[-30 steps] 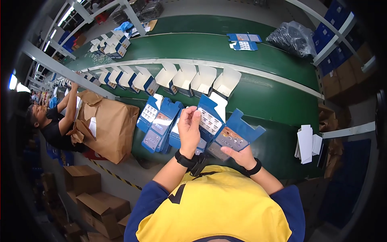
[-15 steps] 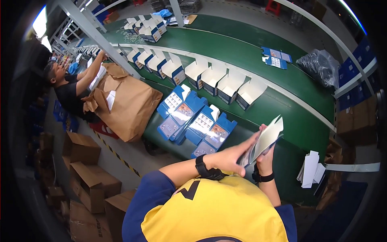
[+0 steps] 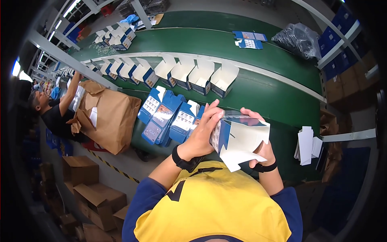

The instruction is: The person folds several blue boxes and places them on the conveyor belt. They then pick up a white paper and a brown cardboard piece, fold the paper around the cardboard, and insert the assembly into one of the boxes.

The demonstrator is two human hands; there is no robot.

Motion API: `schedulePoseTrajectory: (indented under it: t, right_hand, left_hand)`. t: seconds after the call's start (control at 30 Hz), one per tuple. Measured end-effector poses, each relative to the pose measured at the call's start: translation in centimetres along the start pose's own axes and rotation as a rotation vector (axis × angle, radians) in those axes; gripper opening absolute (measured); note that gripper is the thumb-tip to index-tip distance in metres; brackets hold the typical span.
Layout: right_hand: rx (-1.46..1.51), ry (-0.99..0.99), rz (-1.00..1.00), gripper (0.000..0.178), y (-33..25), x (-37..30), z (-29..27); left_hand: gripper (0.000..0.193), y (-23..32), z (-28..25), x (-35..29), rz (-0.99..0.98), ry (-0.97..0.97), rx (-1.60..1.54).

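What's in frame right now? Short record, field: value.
left hand: holds left side of the carton
right hand: holds right side of the carton
held carton: opened into a box, white inside showing, flaps out
left hand point: left hand
right hand point: right hand
left of hands: flat blue cartons
beyond: open boxes in a row
right: white card pieces
far left: co-worker, paper bag
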State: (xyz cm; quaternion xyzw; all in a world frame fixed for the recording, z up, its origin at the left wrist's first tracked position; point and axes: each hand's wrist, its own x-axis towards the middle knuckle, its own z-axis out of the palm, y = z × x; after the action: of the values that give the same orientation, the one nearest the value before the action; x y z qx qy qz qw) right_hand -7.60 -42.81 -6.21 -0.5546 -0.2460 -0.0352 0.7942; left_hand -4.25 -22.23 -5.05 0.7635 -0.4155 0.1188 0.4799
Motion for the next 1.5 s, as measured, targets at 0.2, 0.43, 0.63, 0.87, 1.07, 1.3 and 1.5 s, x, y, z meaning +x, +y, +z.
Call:
schedulePoseTrajectory:
  t: [0.2,0.43,0.63,0.87,1.07,1.3,1.5]
  right_hand:
    - [0.105,0.03,0.052,0.125,0.1,-0.1,0.5]
    - [0.046,0.316,0.288,0.11,-2.2,0.3,1.6]
    - [0.126,0.387,0.121,0.082,-1.1,0.1,2.7]
    - [0.29,0.166,0.102,0.055,-1.1,-0.4,0.7]
    - [-0.219,0.127,-0.077,0.047,-0.1,-1.0,0.1]
    - [-0.359,0.112,-0.048,0.042,-0.8,-0.8,0.3]
    - [-0.482,0.049,0.295,0.046,-1.6,-0.4,0.7]
  left_hand:
    - [0.094,0.4,-0.2,0.0,-0.057,0.002,-0.047]
    - [0.095,0.2,0.5,0.4,0.016,-0.054,-0.125]
    - [0.075,1.2,2.0,0.1,0.099,0.008,-0.02]
    - [0.049,1.9,1.0,0.7,0.04,-0.016,-0.078]
    - [0.06,2.8,0.5,1.3,-0.045,-0.128,-0.06]
    - [0.077,1.8,0.7,0.6,-0.009,-0.117,-0.121]
    - [0.083,1.7,0.1,0.7,0.051,-0.242,-0.058]
